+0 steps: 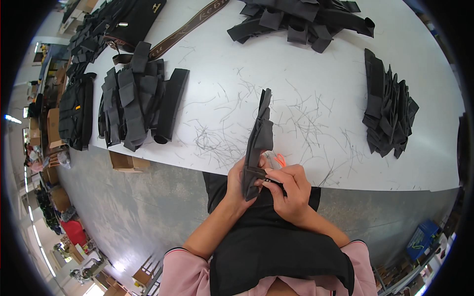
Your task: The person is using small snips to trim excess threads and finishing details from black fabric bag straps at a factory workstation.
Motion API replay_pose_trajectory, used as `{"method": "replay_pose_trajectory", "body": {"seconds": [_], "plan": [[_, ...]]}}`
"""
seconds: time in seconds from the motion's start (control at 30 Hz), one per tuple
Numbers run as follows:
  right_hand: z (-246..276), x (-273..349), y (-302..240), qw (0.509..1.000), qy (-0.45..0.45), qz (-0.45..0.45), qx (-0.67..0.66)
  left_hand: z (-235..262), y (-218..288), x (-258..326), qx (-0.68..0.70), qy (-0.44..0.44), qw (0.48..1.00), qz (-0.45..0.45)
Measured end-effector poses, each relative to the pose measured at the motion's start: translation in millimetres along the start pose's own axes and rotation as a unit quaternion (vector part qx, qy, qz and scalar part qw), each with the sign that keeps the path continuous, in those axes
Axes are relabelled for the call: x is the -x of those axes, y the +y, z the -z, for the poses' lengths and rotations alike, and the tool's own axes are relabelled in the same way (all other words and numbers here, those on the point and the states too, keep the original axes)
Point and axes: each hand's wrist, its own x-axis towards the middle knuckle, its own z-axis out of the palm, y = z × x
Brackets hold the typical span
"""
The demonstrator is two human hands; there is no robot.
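Observation:
My left hand (237, 180) grips a long dark grey fabric piece (257, 135) that stands upright at the table's near edge. A folded flap sticks out from its right side. Close against its lower end, my right hand (292, 192) is closed, thumb and forefinger pinched on a slim black thing (272, 182) with a small bright spot. Its kind is not clear from here, and the fingers cover part of it. Just behind the right hand shows an orange loop (280, 159); whether it joins the black thing I cannot tell.
Cut threads (217, 140) litter the white table (316, 74). Similar dark fabric pieces lie in a left pile (131, 101), a far pile (301, 19) and a right stack (387, 106). Black bags (76, 111) and a brown printed strap (190, 27) lie left. Below stands a cardboard box (127, 162).

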Motion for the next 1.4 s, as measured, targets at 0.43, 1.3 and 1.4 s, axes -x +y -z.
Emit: {"method": "replay_pose_trajectory", "body": {"seconds": [0.43, 1.3, 1.4], "plan": [[-7.9, -1.9, 2.0, 0.998, -0.014, -0.027, -0.059, -6.0, -5.6, 7.8, 0.019, 0.011, 1.000, -0.003], [6.2, -11.5, -8.2, 0.998, -0.008, 0.048, 0.025, 7.0, -5.6, 3.7, -0.051, -0.095, 0.994, 0.009], [7.3, -8.9, -5.1, 0.998, -0.012, 0.053, 0.036, -19.3, -2.0, 16.1, -0.041, 0.009, 0.997, 0.063]]}}
